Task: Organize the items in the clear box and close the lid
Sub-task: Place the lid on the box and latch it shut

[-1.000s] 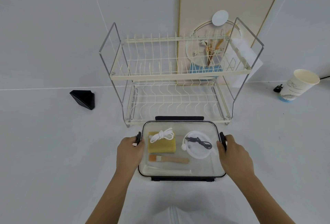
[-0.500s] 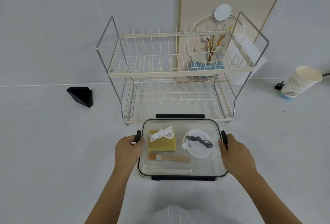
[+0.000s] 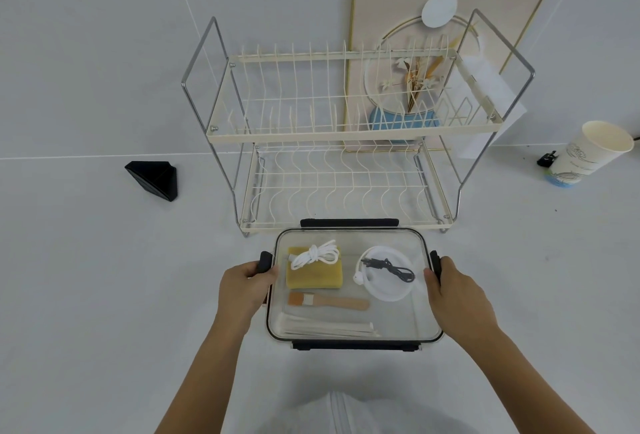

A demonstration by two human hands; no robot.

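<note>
Two hands, left hand [image 3: 244, 286] and right hand [image 3: 457, 291], press the black side latches of the lidded clear rectangular plastic box [image 3: 391, 326].

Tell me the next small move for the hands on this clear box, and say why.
Probably press the two side latches down. The lid already lies on the clear box, with the sponge, brush and cables inside. The left hand and right hand each sit at a black side latch, and both latches look flipped outward, though that is hard to confirm.
</note>
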